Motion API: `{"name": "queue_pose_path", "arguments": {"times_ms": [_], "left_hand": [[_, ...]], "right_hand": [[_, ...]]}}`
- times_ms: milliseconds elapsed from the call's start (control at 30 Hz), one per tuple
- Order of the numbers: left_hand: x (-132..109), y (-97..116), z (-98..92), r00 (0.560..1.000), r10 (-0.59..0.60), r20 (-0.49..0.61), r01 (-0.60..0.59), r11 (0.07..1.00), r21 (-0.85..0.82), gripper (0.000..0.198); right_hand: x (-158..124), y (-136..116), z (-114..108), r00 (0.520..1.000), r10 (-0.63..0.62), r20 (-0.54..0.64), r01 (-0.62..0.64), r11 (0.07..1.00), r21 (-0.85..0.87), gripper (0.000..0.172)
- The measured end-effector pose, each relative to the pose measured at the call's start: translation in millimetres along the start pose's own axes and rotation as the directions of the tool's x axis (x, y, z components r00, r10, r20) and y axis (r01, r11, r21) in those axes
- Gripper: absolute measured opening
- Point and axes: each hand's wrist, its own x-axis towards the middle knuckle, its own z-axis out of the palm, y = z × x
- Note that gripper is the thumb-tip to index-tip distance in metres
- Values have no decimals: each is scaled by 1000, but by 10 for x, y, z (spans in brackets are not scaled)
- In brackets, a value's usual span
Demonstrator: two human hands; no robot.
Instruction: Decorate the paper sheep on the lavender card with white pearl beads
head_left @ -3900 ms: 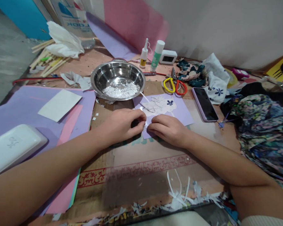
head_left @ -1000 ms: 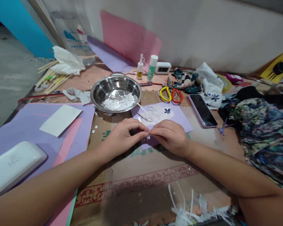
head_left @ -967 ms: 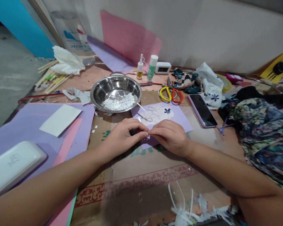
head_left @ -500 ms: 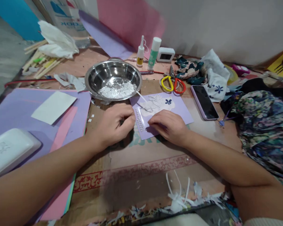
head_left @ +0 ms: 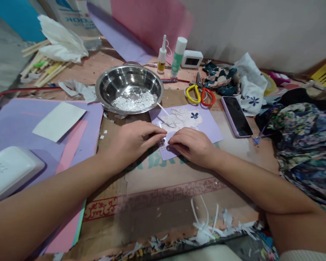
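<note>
A purple card (head_left: 212,127) lies in front of me, bearing a white fabric cut-out (head_left: 179,123) with a strand of white pearl beads (head_left: 179,113) and a dark blue flower (head_left: 195,115). On the card's left side is a clear sheet of small pearl beads (head_left: 162,144), partly covered by my fingers. My left hand (head_left: 138,139) reaches over this sheet, thumb and forefinger pinched; whatever is between them is too small to make out. From the right, my right hand (head_left: 192,144) has curled fingers closed at the sheet's edge. Both sets of fingertips nearly meet.
Behind the card stands a steel bowl (head_left: 101,85) of white sequins and beads, a white stick leaning out. Beyond are a glue bottle (head_left: 162,58), a glue stick (head_left: 178,54) and scissors (head_left: 199,94). A phone (head_left: 237,116) lies right; coloured paper (head_left: 11,123) and a white case (head_left: 13,174) left.
My left hand has moved right, from beside the card onto the bead sheet, and its thumb and forefinger have come together. My right hand has barely moved. The view has shifted slightly.
</note>
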Motion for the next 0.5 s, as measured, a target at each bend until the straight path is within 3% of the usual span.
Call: {"name": "queue_pose_path", "arguments": {"times_ms": [500], "left_hand": [[52,-19,1,997,65,-40,-65,998,-5,25]], "right_hand": [[18,-24,-12,1000,-13,13,13,1000,-21,16]]}}
